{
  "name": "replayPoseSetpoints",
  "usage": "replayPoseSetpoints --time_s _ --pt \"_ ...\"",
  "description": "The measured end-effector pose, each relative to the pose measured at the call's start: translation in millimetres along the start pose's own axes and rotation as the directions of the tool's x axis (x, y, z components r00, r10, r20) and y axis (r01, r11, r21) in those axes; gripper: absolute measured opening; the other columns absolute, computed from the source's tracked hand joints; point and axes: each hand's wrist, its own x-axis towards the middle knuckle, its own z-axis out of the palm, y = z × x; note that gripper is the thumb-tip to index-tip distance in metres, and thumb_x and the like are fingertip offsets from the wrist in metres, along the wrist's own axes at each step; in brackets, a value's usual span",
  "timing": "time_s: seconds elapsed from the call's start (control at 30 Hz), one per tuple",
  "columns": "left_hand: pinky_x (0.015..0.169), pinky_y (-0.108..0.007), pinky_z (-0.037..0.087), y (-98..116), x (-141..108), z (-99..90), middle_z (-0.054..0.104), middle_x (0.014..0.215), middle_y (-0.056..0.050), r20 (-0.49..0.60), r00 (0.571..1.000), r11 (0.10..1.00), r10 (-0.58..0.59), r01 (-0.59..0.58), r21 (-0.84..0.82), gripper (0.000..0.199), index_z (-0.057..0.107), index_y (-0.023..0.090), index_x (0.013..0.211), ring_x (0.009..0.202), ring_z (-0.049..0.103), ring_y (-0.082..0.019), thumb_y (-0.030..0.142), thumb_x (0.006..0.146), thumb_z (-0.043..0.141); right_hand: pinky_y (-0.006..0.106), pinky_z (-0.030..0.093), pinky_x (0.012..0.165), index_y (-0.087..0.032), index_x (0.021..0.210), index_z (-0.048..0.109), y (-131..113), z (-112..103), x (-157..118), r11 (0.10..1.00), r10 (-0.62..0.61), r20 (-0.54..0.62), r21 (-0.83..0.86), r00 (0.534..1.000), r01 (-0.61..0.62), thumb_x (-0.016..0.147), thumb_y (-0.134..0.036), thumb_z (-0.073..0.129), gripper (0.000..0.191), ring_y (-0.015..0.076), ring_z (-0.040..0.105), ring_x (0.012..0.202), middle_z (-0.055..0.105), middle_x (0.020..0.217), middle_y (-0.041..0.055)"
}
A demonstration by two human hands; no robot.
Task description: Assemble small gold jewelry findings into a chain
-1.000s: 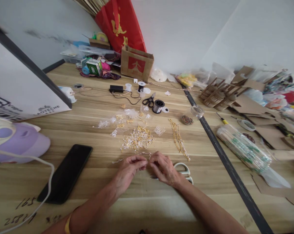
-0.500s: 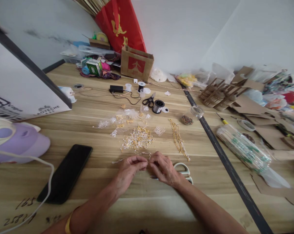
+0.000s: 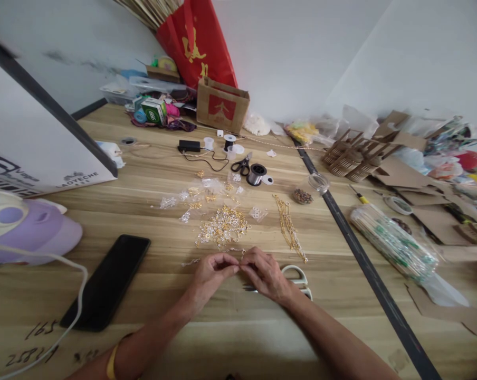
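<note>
Low in the middle of the view, my left hand [image 3: 213, 274] and my right hand [image 3: 265, 274] meet at their fingertips. Both are closed in a pinch, and what lies between the fingers is too small to make out. A thin silvery chain [image 3: 190, 262] runs on the table just beyond my left hand. White-handled scissors [image 3: 297, 275] lie partly under my right hand, their tips showing at its left. Past my hands spreads a pile of gold and silver beads and rings [image 3: 223, 226]. Gold chains [image 3: 286, 227] lie to its right.
A black phone [image 3: 107, 282] and a purple-and-white device [image 3: 36, 229] are at the left. Black scissors [image 3: 241, 165] and a wire spool [image 3: 256, 174] stand farther back. A bead jar [image 3: 303, 196] sits right of the gold chains, and a wrapped bundle [image 3: 392, 240] lies beyond the dark strip.
My fingertips have come slightly closer together, and more of the scissors' tips shows beside my right hand. Otherwise the table items lie as before.
</note>
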Motion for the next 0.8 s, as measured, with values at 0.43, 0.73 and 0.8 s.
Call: replayPoseSetpoints --time_s 0.43,0.73,0.8 --pt "0.066 -0.026 0.045 5.4 -4.2 -0.7 0.071 0.069 -0.003 0.013 0.989 0.963 0.146 -0.145 0.227 0.009 0.072 0.017 0.067 0.067 0.061 -0.018 0.021 0.068 0.064 0.025 0.044 0.061 -0.02 0.091 0.052 -2.9 -2.0 3.5 1.0 -0.017 -0.006 -0.012 1.0 0.017 0.095 -0.019 0.044 0.008 0.0151 0.054 0.07 0.057 0.078 0.004" --pt "0.067 -0.025 0.043 3.0 -4.6 -2.2 0.069 0.069 -0.002 0.043 0.97 0.924 0.241 -0.243 0.295 0.012 0.071 0.018 0.067 0.068 0.06 -0.018 0.022 0.074 0.062 0.026 0.044 0.062 -0.02 0.094 0.052 -0.7 -0.6 1.5 1.0 -0.008 0.024 -0.025 1.0 0.008 0.094 -0.02 0.045 0.007 0.0159 0.054 0.071 0.057 0.079 0.0044" --pt "0.069 -0.025 0.043 3.2 -5.2 -3.4 0.069 0.07 -0.003 0.052 0.956 0.896 0.29 -0.29 0.335 0.012 0.071 0.018 0.069 0.069 0.06 -0.018 0.021 0.075 0.06 0.026 0.044 0.062 -0.02 0.094 0.052 -1.9 -1.7 2.4 1.0 -0.011 0.019 -0.016 1.0 0.011 0.094 -0.019 0.044 0.008 0.016 0.054 0.071 0.057 0.079 0.0047"
